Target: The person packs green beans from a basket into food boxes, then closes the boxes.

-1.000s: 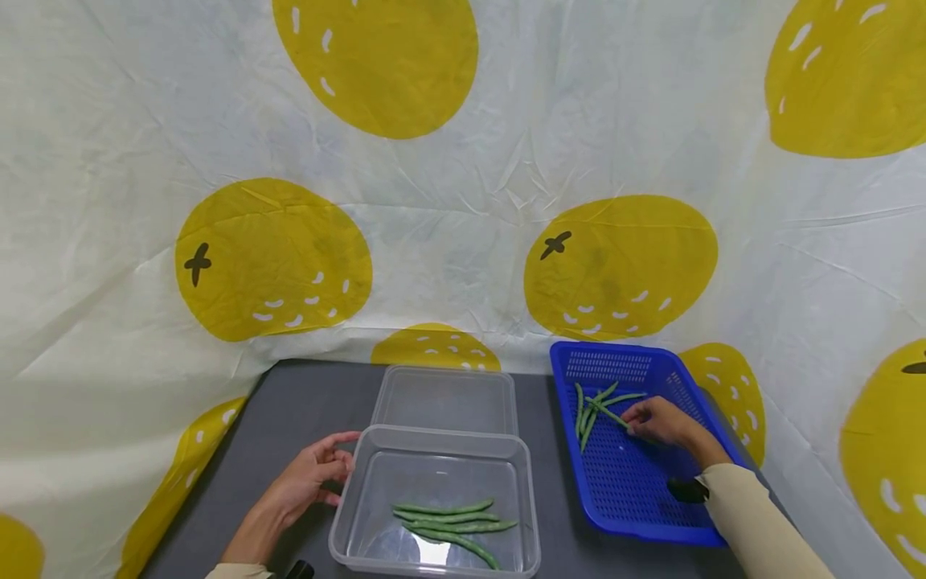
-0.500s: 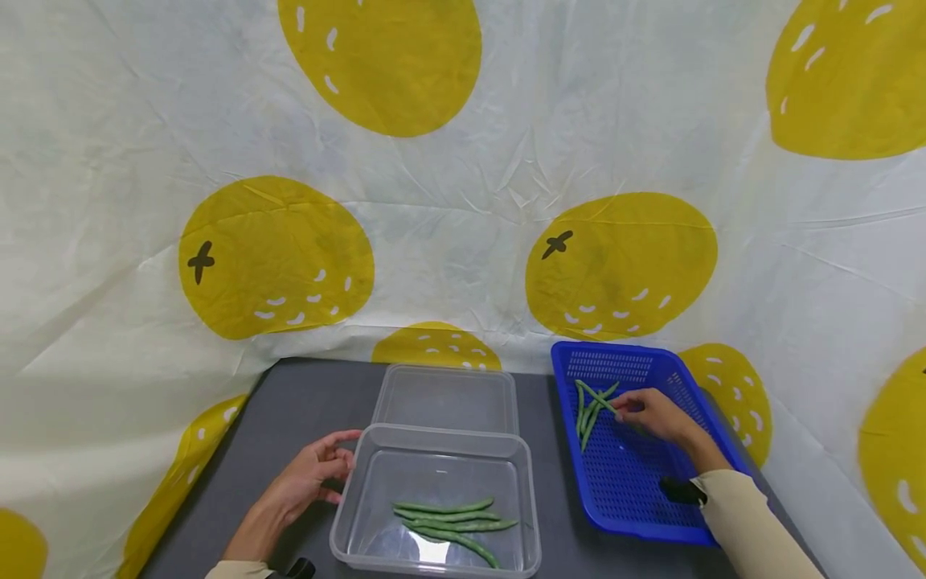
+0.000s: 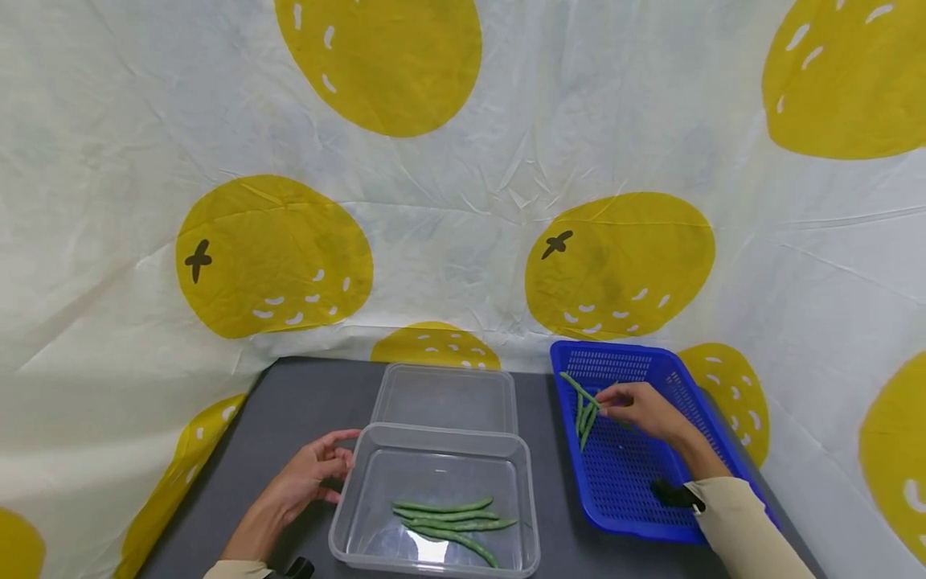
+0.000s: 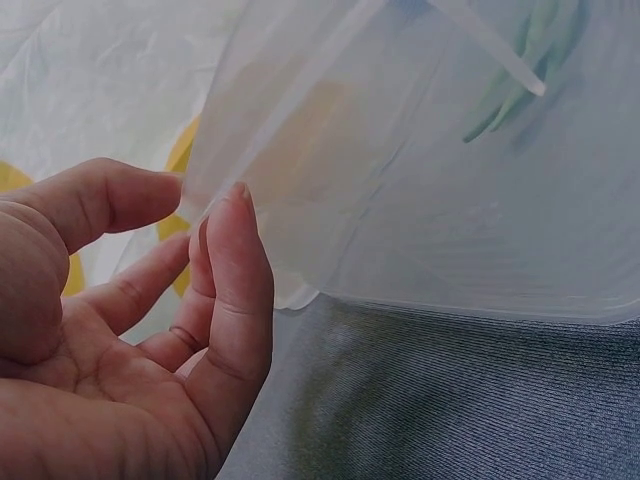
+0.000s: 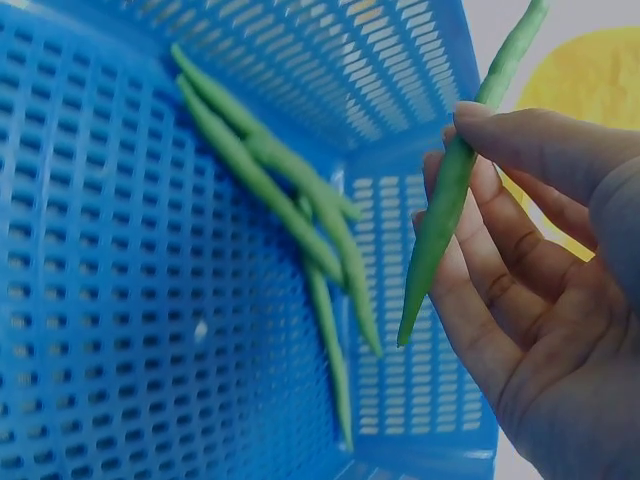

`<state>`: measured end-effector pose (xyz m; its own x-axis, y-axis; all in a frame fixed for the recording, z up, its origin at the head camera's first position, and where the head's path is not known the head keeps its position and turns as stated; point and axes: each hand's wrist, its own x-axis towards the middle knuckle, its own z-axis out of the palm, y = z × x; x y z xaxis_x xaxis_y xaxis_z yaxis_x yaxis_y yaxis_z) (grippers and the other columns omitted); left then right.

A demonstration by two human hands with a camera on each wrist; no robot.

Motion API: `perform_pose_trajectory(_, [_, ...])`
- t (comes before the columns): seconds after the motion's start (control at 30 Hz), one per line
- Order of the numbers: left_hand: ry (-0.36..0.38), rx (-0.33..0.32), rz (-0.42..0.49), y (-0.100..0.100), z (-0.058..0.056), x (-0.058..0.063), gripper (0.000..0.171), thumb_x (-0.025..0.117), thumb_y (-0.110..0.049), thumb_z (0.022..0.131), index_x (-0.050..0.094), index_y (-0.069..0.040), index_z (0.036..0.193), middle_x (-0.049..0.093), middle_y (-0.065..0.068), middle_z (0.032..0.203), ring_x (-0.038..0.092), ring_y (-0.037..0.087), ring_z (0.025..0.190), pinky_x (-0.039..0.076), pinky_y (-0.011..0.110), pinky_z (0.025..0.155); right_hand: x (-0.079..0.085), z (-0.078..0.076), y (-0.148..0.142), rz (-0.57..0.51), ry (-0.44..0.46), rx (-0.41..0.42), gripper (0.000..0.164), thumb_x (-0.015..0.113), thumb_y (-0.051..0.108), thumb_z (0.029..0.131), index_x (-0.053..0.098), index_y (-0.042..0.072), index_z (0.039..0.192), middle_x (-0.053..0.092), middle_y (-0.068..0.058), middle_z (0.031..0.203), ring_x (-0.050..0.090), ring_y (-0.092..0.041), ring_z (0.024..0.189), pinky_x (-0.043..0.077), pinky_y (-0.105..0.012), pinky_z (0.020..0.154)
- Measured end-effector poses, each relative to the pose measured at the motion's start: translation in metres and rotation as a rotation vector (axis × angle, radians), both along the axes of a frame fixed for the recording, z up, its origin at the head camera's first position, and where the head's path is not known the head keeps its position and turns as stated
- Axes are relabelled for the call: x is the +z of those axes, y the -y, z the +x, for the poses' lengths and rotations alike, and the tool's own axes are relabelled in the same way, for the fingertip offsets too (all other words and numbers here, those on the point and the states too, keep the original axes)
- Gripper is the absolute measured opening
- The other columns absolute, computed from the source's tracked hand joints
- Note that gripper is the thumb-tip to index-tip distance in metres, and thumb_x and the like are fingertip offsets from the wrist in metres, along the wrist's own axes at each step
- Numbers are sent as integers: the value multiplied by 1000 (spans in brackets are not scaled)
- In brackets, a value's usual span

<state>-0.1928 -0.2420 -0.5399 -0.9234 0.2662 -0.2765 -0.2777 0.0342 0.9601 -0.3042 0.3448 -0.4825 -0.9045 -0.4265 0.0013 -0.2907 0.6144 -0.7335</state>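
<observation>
In the head view my right hand [image 3: 637,408] is over the blue basket and pinches one green bean [image 5: 440,230] between thumb and fingertips. Below it, several green beans [image 5: 290,190] lie crossed at one end of the basket [image 3: 600,498]. My left hand [image 3: 307,478] is beside the clear plastic container [image 3: 531,498], its loosely bent fingers at the left wall near the back corner. The left wrist view shows the fingertips [image 4: 237,215] right at that wall, with nothing else in the hand. Several green beans [image 3: 463,527] lie side by side in the container.
A clear flat lid [image 3: 444,394] lies behind the container on the dark grey table [image 3: 311,394]. A white cloth [image 3: 448,265] printed with yellow fruit hangs at the back and sides. The basket's raised walls stand around the right hand.
My right hand has moved left and slightly back within the basket, lifting the pinched green bean over the others. The left hand and the container have stayed in place.
</observation>
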Motion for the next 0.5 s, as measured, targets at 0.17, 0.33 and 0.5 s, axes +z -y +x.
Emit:
perform_pose_trajectory(0.17, [5,1,-5,0,0,0,64,63,-9,95,37,-5,154,62,2,99,62,19,86,56,35,61,7,5,10,-26,21,13,32,70,17,96,69,-5,119,72,-18,108,68,-25,96,56,-26,78])
perform_pose_trajectory(0.33, [-4,-2,-2,-1,1,1,64,62,-9,96,35,-4,154,61,2,99,61,19,86,56,35,60,15,13,22,-59,29,47,29,71,16,95,70,-4,116,72,-19,107,68,-32,96,56,-26,79])
perform_pose_trajectory(0.5, [-8,-2,-7,-1,1,0,65,62,-9,95,35,-4,154,61,2,98,61,19,86,56,35,61,20,20,34,-94,39,74,25,72,13,94,71,-2,114,72,-18,102,69,-25,89,56,-26,78])
